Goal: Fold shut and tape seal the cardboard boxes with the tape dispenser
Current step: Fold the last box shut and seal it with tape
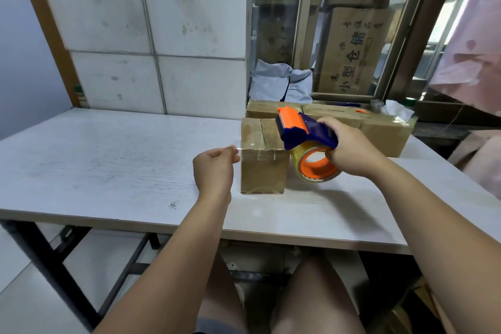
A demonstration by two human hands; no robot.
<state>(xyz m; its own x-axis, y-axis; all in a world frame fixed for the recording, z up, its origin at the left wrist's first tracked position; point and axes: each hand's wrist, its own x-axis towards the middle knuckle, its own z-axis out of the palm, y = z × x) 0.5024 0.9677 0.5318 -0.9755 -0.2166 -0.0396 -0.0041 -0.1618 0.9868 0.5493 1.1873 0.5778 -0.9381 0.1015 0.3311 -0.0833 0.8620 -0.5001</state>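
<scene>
On the worktop (108, 165), right of centre: one small cardboard box (264, 171), flaps folded down, glossy clear tape already across its top and near upper edge.

- Nine o'clock of the box: my left grip (214, 168), thumb and forefinger pinched on what looks like a free end of clear tape (239, 149), just beside the box's upper left corner.
- Three o'clock: my right grip (349, 149), curled round the handle of the tape dispenser (303, 130). It has a blue body and an orange blade guard, and the tape roll (317, 169) hangs below. It is held over the box's right edge; whether it touches, I cannot tell.
- Twelve o'clock: more boxes (379, 127), closed, just behind the small one.

Step in hand, as I judge it: running a strip across this box. The strip between my grips hardly shows. To do it well:
- Keep the tape taut and square to the seam.
- Press the pinched end flat on the left wall first.
- Draw the dispenser low, tip the blade down to cut, then rub the strip flat.
</scene>
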